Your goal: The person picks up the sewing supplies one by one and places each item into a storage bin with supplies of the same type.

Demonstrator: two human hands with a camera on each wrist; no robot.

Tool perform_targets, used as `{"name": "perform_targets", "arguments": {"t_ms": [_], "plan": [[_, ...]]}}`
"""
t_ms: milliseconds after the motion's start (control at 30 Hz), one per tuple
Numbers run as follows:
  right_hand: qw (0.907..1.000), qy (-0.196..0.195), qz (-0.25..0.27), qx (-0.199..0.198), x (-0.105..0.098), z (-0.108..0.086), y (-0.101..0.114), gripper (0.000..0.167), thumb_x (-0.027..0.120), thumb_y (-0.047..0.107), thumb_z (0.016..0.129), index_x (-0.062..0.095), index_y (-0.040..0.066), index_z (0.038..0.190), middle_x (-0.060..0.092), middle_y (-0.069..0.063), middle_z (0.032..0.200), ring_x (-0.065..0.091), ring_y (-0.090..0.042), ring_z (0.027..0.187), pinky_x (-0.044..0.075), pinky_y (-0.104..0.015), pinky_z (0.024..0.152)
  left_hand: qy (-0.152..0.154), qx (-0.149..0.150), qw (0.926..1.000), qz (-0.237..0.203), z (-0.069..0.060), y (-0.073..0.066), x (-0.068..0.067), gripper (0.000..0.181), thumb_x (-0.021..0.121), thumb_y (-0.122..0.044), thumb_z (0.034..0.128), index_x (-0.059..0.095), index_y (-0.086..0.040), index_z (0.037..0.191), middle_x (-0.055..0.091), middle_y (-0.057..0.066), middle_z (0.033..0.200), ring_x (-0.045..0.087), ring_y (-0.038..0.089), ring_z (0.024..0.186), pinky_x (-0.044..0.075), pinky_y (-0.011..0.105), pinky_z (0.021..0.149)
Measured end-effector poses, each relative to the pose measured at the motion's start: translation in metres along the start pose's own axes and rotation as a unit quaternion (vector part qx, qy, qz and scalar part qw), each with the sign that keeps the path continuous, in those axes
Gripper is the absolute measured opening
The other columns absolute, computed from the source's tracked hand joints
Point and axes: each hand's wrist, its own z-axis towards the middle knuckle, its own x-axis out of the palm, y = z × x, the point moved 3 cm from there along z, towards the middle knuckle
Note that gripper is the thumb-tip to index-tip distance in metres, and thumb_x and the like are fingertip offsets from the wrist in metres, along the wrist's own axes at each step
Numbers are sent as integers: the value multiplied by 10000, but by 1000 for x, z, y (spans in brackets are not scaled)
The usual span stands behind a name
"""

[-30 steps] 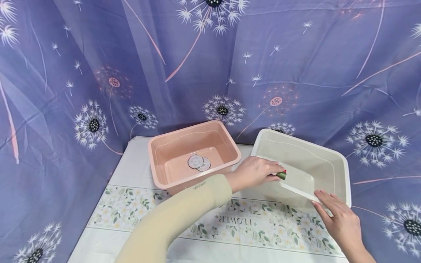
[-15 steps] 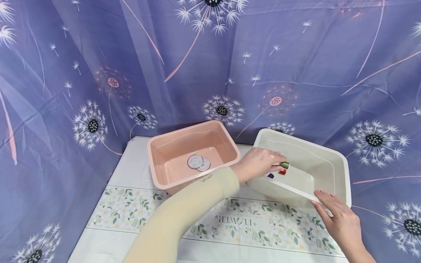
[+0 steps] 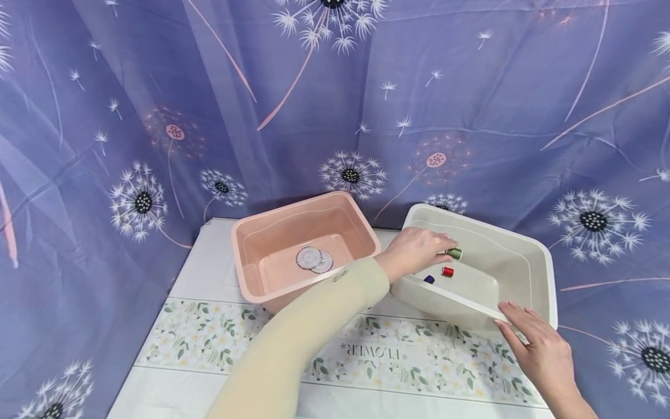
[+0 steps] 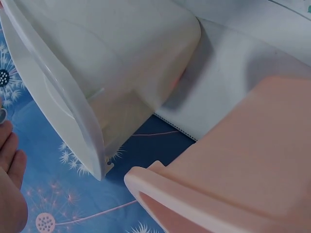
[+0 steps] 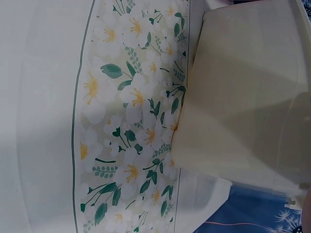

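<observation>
In the head view, my left hand reaches over the near rim of the off-white plastic bin and pinches a green thread spool inside it. A red thread spool and a dark blue one lie on the bin's floor below. My right hand holds the bin's near rim towards the right corner, thumb outside and fingers over the edge. In the left wrist view, the left fingers show at the edge beside a small piece of a spool.
To the left stands a pink plastic bin with two overlapping clear discs edged with dark dots. Both bins sit on a white tablecloth with a floral band. A purple dandelion-print curtain hangs behind.
My left hand has moved slightly up and away with the green spool. The red and dark blue spools have come into full view on the bin's floor. My right hand stays on the rim.
</observation>
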Motion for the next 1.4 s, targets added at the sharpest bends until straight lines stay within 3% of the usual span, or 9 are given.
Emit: {"name": "perform_targets", "arguments": {"t_ms": [533,800,1167,1400], "plan": [[10000,25,36,80,-1,1,1,731,483,690,1055,801,55,1226,779,-226,1139,338,270,1359,276,-81,1203,273,41,9996,114,23,-2,14,325,617,-493,1076,745,-341,1333,757,-183,1207,730,37,992,594,234,757],[9999,58,61,81,0,0,-1,723,482,691,1055,799,70,1249,781,-214,1148,348,260,1365,293,-105,1213,636,-191,9978,-84,30,0,23,208,652,-478,1061,746,-297,1022,717,-181,941,642,14,822,538,237,706],[9999,28,47,88,-1,0,1,728,483,688,1056,802,57,1228,780,-220,1145,345,261,1365,296,-109,1214,886,-524,9944,-241,32,11,32,221,670,-485,1043,778,-292,1042,751,-171,997,698,33,944,561,257,860],[10000,0,59,79,0,0,2,727,488,687,1055,804,53,1220,780,-228,1135,347,265,1359,299,-110,1214,930,-688,9930,-234,32,14,34,220,671,-487,1042,784,-298,1045,750,-177,988,693,25,940,546,239,887]]}}
